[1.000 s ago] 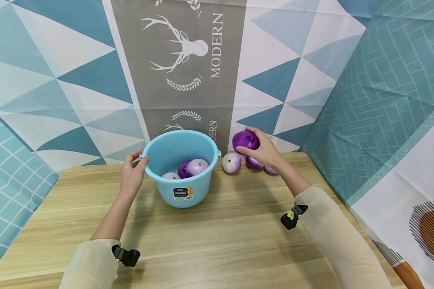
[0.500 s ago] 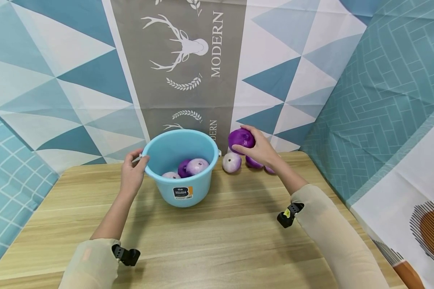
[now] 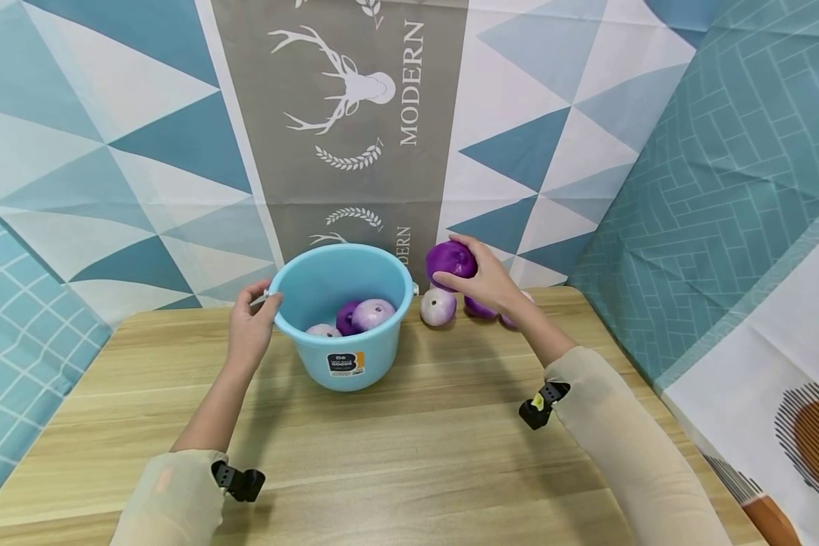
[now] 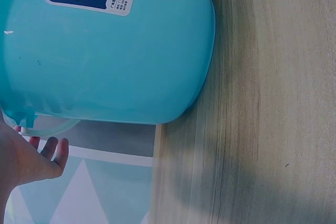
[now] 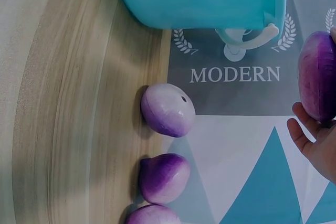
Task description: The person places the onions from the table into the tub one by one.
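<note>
In the head view a light blue bucket stands upright near the table's back edge. My left hand grips its rim at the left side, by the handle joint. Inside lie pale onions and a dark purple one. My right hand holds another dark purple onion in the air, right of the bucket and apart from it. Below that hand a pale onion and purple onions rest in a row along the back edge. The right wrist view shows the held onion at its right border.
The wooden table runs toward me in front of the bucket. Just behind it hangs a patterned cloth, with a teal tiled cloth at the right side. A white handle hangs down the back of the bucket.
My right hand has moved a little left, toward the bucket, with the purple onion. The left hand and the bucket have stayed in place.
</note>
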`<state>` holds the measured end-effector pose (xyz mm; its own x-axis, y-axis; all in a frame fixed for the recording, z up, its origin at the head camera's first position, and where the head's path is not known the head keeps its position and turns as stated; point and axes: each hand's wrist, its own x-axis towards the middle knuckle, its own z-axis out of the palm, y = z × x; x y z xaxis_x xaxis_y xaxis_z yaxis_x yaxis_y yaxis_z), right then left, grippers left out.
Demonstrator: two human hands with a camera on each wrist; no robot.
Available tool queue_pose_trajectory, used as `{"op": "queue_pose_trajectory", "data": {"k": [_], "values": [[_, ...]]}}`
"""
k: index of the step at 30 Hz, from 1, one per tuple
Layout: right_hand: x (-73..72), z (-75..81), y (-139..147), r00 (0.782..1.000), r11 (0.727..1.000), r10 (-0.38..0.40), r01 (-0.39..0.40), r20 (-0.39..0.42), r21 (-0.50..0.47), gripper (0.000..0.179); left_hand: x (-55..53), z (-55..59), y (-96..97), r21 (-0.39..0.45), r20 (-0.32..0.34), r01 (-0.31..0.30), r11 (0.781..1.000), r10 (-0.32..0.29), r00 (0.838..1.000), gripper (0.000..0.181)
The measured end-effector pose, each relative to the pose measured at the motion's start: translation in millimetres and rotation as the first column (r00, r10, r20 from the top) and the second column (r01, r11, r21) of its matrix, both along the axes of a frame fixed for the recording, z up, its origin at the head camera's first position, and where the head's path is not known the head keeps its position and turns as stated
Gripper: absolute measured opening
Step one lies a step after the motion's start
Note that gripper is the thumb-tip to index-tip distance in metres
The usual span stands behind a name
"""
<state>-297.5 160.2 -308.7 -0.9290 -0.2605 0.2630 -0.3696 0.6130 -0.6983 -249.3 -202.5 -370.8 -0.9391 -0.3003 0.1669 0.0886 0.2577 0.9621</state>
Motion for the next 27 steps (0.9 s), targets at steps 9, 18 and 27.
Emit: {"op": "queue_pose_trajectory", "data": {"k": [9, 18, 27], "values": [[2.1, 3.1, -5, 1.0, 1.0, 0.008, -0.008, 0.012, -0.007, 0.082, 0.7, 0.6, 0.4, -0.001, -0.001, 0.0, 1.0, 0.0, 1.0, 0.05], [1.1, 2.4, -9, 1.0, 0.999, 0.03, -0.03, -0.005, -0.014, 0.081, 1.4, 0.1, 0.3, -0.001, -0.006, 0.005, 1.0, -0.005, 1.0, 0.049], [2.1, 4.4, -14, 0.999, 0.999, 0.044, -0.044, -0.02, -0.001, 0.079, 2.6, 2.0, 0.8, -0.003, -0.016, 0.014, 1.0, -0.014, 1.0, 0.049]]}}
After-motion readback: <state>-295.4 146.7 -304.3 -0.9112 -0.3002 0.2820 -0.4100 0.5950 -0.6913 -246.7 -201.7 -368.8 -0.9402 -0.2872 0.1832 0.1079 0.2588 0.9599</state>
